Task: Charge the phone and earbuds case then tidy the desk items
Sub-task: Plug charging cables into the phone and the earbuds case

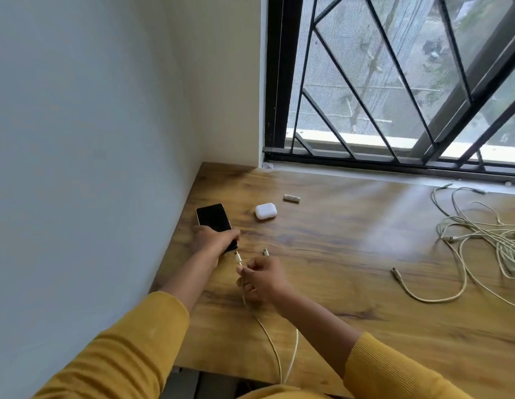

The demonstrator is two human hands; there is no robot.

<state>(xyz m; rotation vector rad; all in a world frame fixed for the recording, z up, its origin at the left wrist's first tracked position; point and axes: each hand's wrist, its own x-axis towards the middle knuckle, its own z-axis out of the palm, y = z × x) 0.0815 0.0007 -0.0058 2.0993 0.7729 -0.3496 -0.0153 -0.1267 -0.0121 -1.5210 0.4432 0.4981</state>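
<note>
A black phone (212, 218) lies screen up near the desk's left edge. My left hand (213, 240) grips its near end. My right hand (262, 279) pinches a cream charging cable (275, 352) just behind its plug (238, 258), which points at the phone's bottom edge and touches or nearly touches it. A second plug (266, 251) sticks up beside my right hand. The white earbuds case (266, 211) rests shut to the right of the phone, apart from both hands.
A small battery (291, 198) lies behind the earbuds case. A tangle of cream cables (481, 240) sprawls at the right, with one loose plug end (395, 272). The wooden desk (351, 254) meets a wall on the left and a barred window at the back.
</note>
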